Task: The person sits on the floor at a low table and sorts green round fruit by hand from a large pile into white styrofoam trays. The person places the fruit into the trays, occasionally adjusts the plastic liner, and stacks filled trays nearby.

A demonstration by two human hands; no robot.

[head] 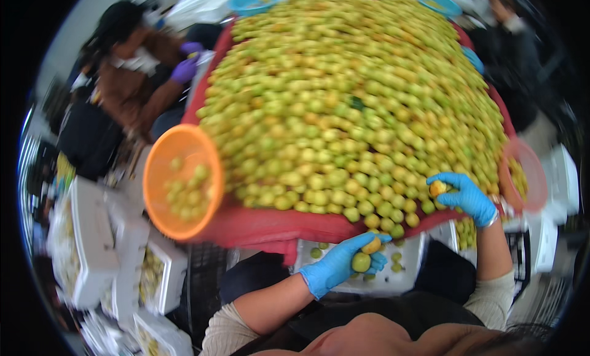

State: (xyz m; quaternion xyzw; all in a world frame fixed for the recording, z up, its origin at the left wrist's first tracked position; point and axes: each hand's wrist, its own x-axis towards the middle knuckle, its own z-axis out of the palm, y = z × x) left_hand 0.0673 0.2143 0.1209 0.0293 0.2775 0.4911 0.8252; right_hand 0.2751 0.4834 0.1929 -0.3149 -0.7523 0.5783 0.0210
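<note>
A broad heap of round yellow-green fruits [332, 125] covers a table draped in red cloth [286, 224]. My left hand [339, 264], in a blue glove, cradles a green fruit [361, 262] and a yellowish fruit [371, 246] just in front of the table's near edge. Over the heap's near right corner, my blue-gloved right hand [468, 199] grips a yellow fruit with a brown patch [438, 188] between thumb and fingers. Below my left hand, a white foam box [401, 282] holds several green fruits.
An orange basket [152, 185] with fruits stands at the table's left corner, a pink basket [534, 180] at its right. Foam boxes [94, 245] are stacked at left. A person in purple gloves [184, 72] sits at left, another person [507, 56] at right. Blue basins [253, 1] edge the far side.
</note>
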